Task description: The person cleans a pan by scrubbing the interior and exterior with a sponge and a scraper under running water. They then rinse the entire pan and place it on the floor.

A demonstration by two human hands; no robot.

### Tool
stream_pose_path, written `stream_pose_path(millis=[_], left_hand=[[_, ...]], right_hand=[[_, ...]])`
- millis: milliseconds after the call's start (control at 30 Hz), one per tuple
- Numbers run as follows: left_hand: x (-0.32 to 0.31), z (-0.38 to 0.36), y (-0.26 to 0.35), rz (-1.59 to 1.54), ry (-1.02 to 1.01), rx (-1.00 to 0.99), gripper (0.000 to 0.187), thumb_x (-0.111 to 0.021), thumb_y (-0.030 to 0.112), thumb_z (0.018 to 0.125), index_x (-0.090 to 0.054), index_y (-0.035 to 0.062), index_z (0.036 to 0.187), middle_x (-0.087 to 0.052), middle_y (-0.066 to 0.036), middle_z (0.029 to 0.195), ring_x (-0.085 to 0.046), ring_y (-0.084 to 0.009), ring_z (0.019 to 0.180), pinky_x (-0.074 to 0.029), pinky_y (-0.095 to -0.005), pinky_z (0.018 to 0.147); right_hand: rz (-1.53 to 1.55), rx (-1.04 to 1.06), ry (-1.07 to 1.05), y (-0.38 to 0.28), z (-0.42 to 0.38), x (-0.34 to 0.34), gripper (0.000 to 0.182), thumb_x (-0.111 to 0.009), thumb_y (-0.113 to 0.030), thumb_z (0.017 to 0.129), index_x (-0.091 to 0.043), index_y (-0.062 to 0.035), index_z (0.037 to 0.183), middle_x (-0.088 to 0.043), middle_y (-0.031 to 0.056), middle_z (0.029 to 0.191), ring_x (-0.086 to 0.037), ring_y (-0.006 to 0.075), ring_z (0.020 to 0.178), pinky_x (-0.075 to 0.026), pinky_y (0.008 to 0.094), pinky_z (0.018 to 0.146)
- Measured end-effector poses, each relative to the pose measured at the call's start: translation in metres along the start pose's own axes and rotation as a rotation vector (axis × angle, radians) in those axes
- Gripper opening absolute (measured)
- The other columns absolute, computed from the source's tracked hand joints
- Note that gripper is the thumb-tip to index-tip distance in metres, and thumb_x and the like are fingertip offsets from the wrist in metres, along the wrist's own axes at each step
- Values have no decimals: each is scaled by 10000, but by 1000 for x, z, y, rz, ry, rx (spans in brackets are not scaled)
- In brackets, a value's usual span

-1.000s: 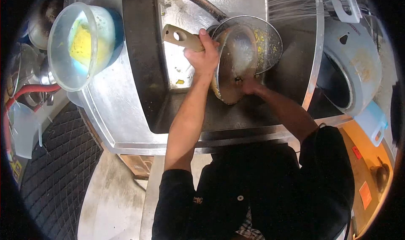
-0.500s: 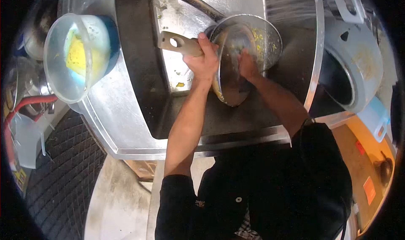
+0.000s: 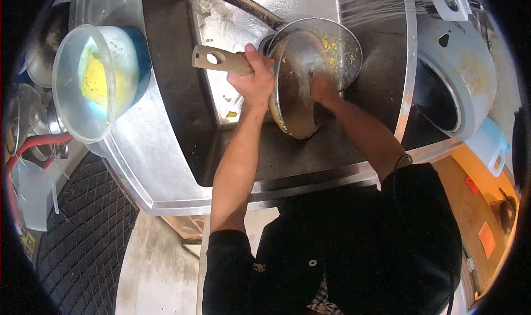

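My left hand (image 3: 254,79) is closed around the beige handle (image 3: 218,59) of a frying pan (image 3: 287,102). The pan is tipped up on its side over the sink (image 3: 265,160), its inner face turned toward my right hand. Pressed to that inner face is my right hand (image 3: 323,88); its fingers are blurred and partly hidden, so whether it holds anything cannot be seen. Behind the frying pan lies a round metal pan (image 3: 348,57) with yellow food bits in it. A long dark handle (image 3: 238,2) runs up from it to the left.
Left of the sink, a clear plastic tub (image 3: 61,110) holds a yellow sponge (image 3: 95,79) and bluish liquid. Fine water streaks cross the upper right of the sink. A large grey pot (image 3: 470,77) lies tilted at the right, beside a pale blue jug (image 3: 489,146).
The camera view has shifted slightly. The frying pan and both hands sit a little further left in view, and the right hand has moved slightly lower against the pan's inner face.
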State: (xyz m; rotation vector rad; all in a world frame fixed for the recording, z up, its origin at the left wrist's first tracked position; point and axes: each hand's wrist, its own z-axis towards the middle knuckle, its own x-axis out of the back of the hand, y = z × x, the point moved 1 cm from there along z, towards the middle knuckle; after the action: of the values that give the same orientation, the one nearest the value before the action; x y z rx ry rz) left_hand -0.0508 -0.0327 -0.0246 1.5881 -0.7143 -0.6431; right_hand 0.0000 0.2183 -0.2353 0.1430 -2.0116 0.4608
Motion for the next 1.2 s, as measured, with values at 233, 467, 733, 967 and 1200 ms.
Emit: stream_pose_path(millis=[233,467,733,967,1200], left_hand=[[-1,0,-6,31,-64,-91,459,-499,258,961,-519,-27,601,-545,-103,516,-557,-173,463,-517,-326,498],[2,5,-2,-3,-38,20,453,-493,254,962,-515,-27,607,-539,-100,517,-544,-166,465,-521,-329,512],[3,6,-5,-43,-55,13,382,-541,210,938,-531,-24,636,-573,-97,534,-587,-160,479,-497,-287,478],[3,14,-8,-76,-33,68,395,-521,226,955,-497,-12,640,-550,-96,542,-547,-159,473,-515,-315,496],[1,18,-6,-3,-65,-24,416,-541,235,942,-540,-27,619,-561,-90,515,-580,-163,474,-480,-292,473]], right_hand=[[200,-208,-77,-42,24,115,326,-392,-312,974,-492,-11,1049,-597,263,872,-591,423,909,-451,497,856],[-53,-79,-139,-31,21,107,335,-413,-294,959,-485,3,1097,-609,239,937,-623,409,842,-508,499,732],[-39,-94,-236,-18,23,85,342,-468,-317,945,-431,-35,1135,-613,257,937,-613,453,835,-487,550,714],[-8,-33,-262,-50,53,112,333,-461,-316,942,-448,-42,1131,-634,247,938,-615,436,894,-490,526,756],[-81,-53,-397,-68,46,153,348,-507,-290,920,-462,-65,1182,-636,233,930,-620,409,910,-495,518,761]])
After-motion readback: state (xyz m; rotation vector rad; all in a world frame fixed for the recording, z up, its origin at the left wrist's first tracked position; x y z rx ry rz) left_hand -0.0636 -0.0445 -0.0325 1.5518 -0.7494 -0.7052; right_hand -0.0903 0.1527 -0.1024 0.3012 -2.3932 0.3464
